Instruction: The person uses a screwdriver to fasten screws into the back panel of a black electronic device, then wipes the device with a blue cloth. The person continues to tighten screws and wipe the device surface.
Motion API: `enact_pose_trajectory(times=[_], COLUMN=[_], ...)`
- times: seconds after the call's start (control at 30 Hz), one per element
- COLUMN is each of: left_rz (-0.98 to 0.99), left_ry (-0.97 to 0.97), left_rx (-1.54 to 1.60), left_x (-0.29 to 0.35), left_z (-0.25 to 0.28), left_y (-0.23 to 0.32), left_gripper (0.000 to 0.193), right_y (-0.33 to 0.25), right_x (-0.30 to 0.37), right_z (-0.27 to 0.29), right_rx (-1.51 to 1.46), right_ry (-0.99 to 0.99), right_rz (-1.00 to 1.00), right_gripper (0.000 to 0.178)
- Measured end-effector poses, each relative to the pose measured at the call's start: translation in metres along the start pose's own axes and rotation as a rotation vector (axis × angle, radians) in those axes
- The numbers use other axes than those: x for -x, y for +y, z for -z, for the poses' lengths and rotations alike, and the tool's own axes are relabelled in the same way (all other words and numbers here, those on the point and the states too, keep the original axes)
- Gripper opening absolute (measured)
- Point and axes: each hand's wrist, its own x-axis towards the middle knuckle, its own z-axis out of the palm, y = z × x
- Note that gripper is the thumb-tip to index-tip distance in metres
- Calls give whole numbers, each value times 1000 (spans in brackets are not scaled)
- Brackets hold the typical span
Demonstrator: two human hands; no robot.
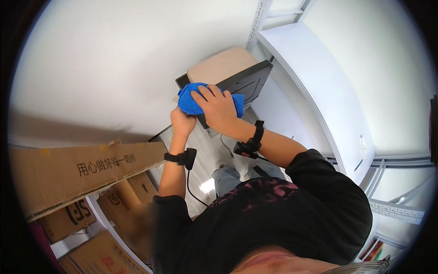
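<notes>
A blue cloth (pixel 190 100) is bunched up in front of my chest, at the far end of my reach. My right hand (pixel 218 106) lies over its top with bent fingers pressing into it. Below the cloth's left side, my left hand (pixel 183 120) is closed in a fist against its lower edge. What that fist grips is hidden by the cloth and my fingers. Just beyond the hands stands a black, flat-sided panel (pixel 248 82), tilted, with a rounded beige block (pixel 221 65) behind it. The cloth overlaps part of the panel.
Cardboard boxes (pixel 98 169) fill a shelf at my left. A white shelf unit (pixel 315 86) with metal uprights curves along the right. A white wall (pixel 114 59) rises ahead. Grey floor (pixel 200 157) shows below my hands, with a thin dark cable (pixel 226 145) on it.
</notes>
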Motion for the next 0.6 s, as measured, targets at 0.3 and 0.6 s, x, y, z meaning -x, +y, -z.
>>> enact_pose_trajectory(times=[0.3,0.6], left_rz=[111,216], left_ry=[-84,-115], left_rx=[135,9], left_x=[4,-3], left_z=[8,13], left_y=[34,46], left_gripper=[35,33], right_y=[104,199], right_x=[10,18], right_z=[44,61], right_rx=[5,-26], right_ry=[-137,-103], right_rz=[-32,-143], right_gripper=[59,59])
